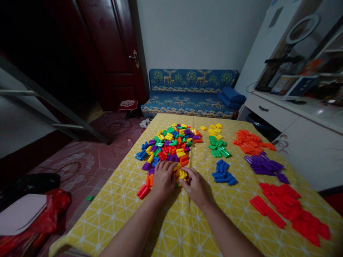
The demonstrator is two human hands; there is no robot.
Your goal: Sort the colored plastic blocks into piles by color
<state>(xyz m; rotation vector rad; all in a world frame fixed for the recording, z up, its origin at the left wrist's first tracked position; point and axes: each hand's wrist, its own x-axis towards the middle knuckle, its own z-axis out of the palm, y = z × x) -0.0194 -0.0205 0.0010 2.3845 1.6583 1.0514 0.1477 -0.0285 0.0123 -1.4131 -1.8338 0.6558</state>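
Note:
A mixed heap of coloured plastic pieces [171,144] lies on the yellow patterned tablecloth [120,214]. At its near edge, yellow pieces [182,174] sit between my two hands. My left hand [164,178] has its fingers curled over them from the left. From the right, my right hand [195,185] touches them with bent fingers. Sorted by colour to the right are yellow [215,131], green [219,147], blue [224,173], orange [250,142], purple [264,164] and red [292,207] groups. A red piece [143,191] lies left of my left hand.
Beyond the table stands a blue patterned sofa [187,98]. White drawers [284,117] are at the right. On the left floor are a red bag [57,207], a green piece [90,198] and a metal ladder-like frame [53,107]. A small stool [128,105] is near the door.

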